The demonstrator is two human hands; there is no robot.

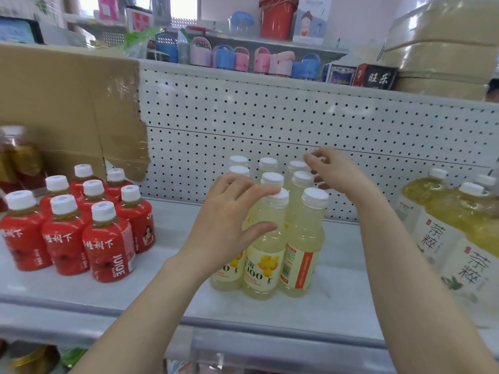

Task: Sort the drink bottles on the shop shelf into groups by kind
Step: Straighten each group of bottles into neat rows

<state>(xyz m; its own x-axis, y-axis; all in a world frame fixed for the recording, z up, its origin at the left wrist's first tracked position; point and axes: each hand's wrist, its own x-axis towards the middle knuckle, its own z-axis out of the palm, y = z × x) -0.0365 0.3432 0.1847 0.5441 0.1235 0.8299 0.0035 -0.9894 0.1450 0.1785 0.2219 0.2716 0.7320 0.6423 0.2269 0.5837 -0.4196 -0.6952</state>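
- The shelf point(167, 300) is pale and white, with a dotted pegboard point(297, 122) standing behind it
- In the middle of the shelf stands a tight cluster of pale yellow bottles point(299, 255) with white caps, packed in rows running back toward the pegboard
- The left hand point(229, 220) rests over the front left of this cluster; its fingers are loosely spread, fingertips lying on the cap of the front middle bottle point(266, 249), thumb pressed against that bottle's shoulder
- The right hand point(334, 168) reaches over the back right of the cluster; its fingers are curled together above the rear caps, and whether they pinch a cap I cannot tell
- To the left, apart from the yellow cluster, stands a group of short red bottles point(81, 225) with white caps, set close together in rows; the front one reads "JUICE"
- To the right, also apart, stand larger tea bottles point(442, 233) holding greenish yellow liquid, with white labels and white caps
- A cardboard box point(70, 103), taped at its edges, sits behind the red group against the pegboard
- At the far left edge a blurred bottle point(19, 157) of amber liquid shows; its details cannot be made out
- Behind the pegboard, a further shelf carries small pink and blue cups point(229, 58) in a row, and a red bucket point(276, 17) stands above them
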